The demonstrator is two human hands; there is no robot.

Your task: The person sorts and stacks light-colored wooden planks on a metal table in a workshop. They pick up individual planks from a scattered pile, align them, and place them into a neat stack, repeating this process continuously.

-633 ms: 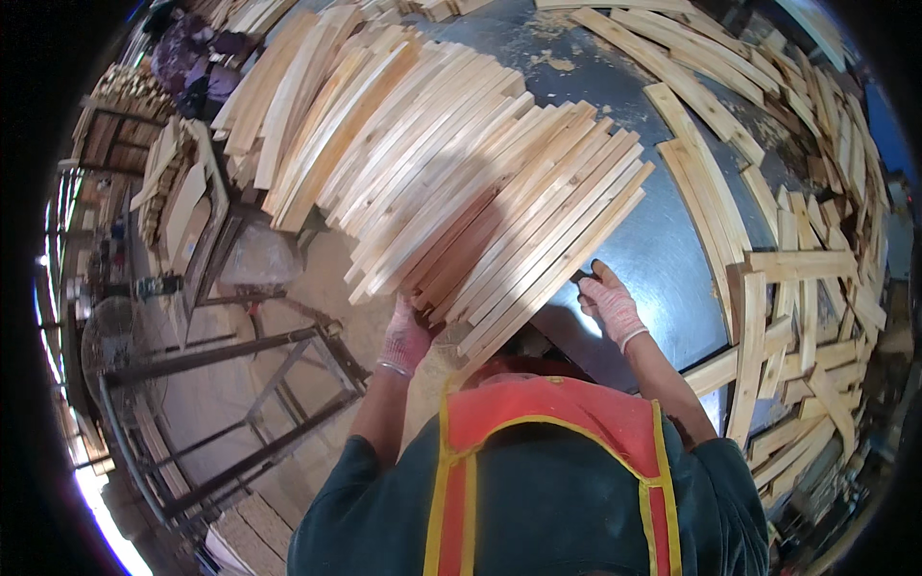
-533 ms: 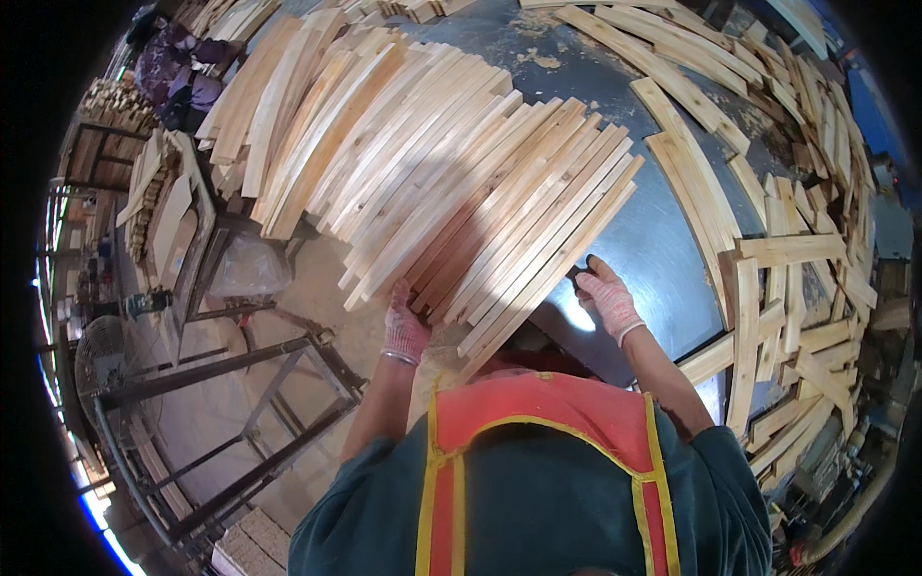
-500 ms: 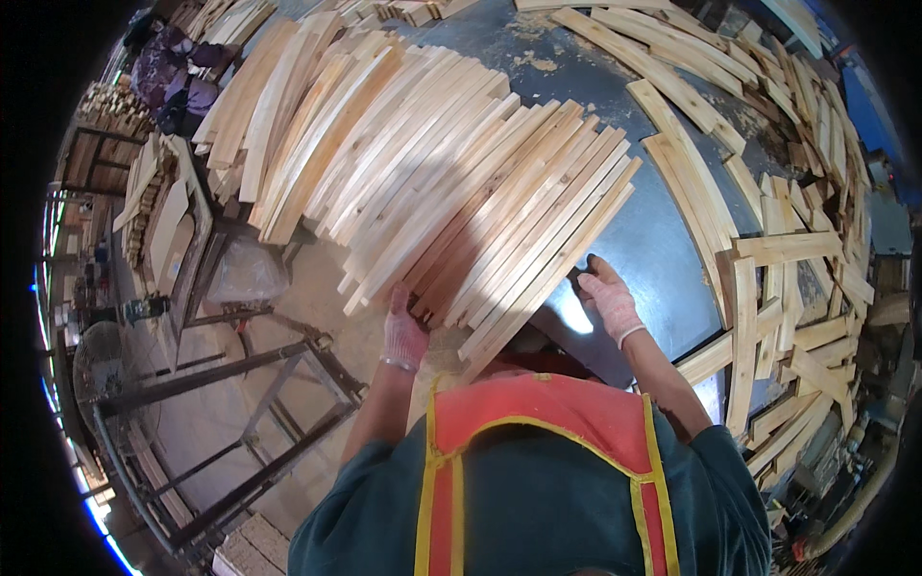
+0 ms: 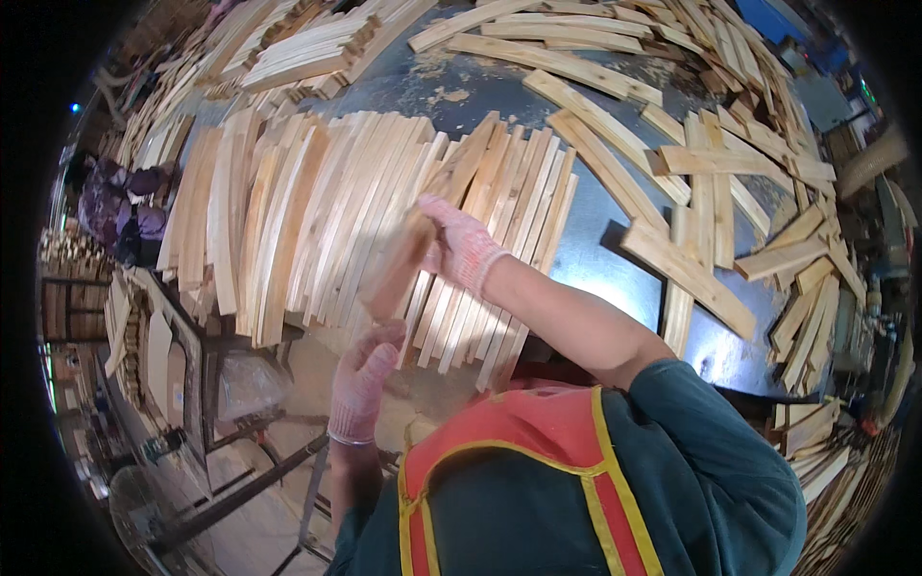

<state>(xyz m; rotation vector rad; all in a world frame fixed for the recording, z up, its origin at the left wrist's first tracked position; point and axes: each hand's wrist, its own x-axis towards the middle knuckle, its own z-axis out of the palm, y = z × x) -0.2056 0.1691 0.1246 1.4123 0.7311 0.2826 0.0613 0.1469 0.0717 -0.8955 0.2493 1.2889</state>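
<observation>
In my right hand (image 4: pixel 456 240), gloved in pinkish knit, is a wooden strip (image 4: pixel 399 269), gripped around its middle. That strip is tilted above a row of wooden strips (image 4: pixel 355 221) lying side by side on the dark table, and its near end is blurred. Just below that near end is my left hand (image 4: pixel 360 384), in a matching glove, its fingers loosely apart and holding nothing that I can see. Whether its fingertips touch the strip is unclear. The row's near ends stick out past the table edge.
Loose boards (image 4: pixel 687 274) lie crisscrossed on the dark metal tabletop (image 4: pixel 600 259) to the right. Stacked strips (image 4: pixel 312 48) sit at the far left. Another person (image 4: pixel 120 206) is at the left edge. A metal frame (image 4: pixel 240 490) stands at the lower left beside a fan (image 4: pixel 144 509).
My right hand has come left from beside the row and now grips a raised strip. My left hand has drawn back from the row's near ends. The view has shifted rightward.
</observation>
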